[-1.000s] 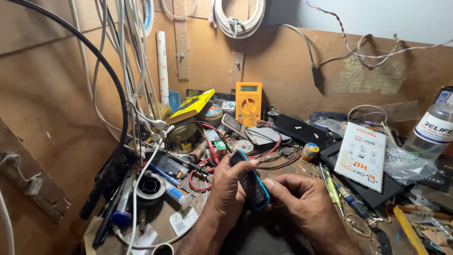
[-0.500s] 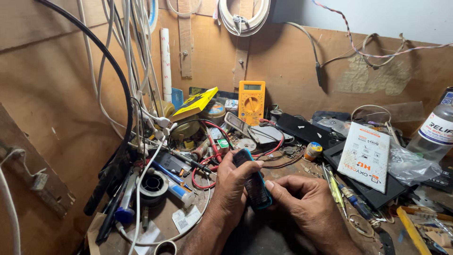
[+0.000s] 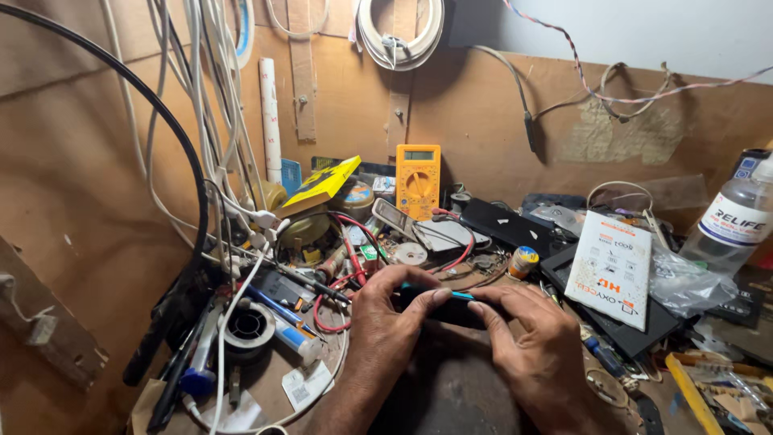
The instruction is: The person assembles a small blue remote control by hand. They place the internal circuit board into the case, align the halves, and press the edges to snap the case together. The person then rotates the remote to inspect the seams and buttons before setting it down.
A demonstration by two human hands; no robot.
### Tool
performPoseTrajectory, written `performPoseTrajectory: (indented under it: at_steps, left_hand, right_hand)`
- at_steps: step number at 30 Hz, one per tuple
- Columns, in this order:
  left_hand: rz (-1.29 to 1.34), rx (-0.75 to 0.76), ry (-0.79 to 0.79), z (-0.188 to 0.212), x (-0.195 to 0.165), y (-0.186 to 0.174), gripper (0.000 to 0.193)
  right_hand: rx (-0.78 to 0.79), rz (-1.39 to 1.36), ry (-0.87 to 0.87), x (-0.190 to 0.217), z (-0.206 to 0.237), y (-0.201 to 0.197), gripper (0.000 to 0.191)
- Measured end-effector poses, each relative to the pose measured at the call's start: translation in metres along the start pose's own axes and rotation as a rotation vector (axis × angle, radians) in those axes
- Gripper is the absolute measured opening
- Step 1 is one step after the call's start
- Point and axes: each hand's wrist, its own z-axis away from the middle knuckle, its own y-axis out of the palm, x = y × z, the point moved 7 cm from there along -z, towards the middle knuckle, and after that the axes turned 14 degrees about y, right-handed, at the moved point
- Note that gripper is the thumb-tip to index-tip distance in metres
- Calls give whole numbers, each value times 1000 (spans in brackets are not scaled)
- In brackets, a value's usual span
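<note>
Between your two hands, low over the cluttered worktop (image 3: 451, 395), you are gripping a small dark device with a teal edge (image 3: 448, 305), its long axis running crosswise. Your left hand (image 3: 385, 318) is pinching its left end while your right hand (image 3: 531, 342) is clasping the right end; neither is nearer.

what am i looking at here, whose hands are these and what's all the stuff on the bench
There is no machine here: a person wears a camera on the head, looking down at their own two bare hands. The left hand and right hand together hold a small dark phone with a teal edge, lying flat between them. Around them is a crowded wooden bench: an orange multimeter against the back wall, a solder reel, red wires, a white packet and a clear bottle on the right. White cables hang at left.
</note>
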Motion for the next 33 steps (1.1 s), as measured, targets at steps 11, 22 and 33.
performPoseTrajectory:
  at_steps: [11, 22, 33]
  left_hand:
    - [-84, 162, 163, 3, -12, 11, 19]
    - [-208, 131, 69, 7, -15, 15, 18]
    - [-179, 59, 72, 9, -18, 18, 17]
  right_hand:
    - [181, -187, 123, -15, -5, 6, 18]
    - [557, -571, 459, -37, -5, 22, 25]
    - [381, -351, 369, -36, -7, 16, 18]
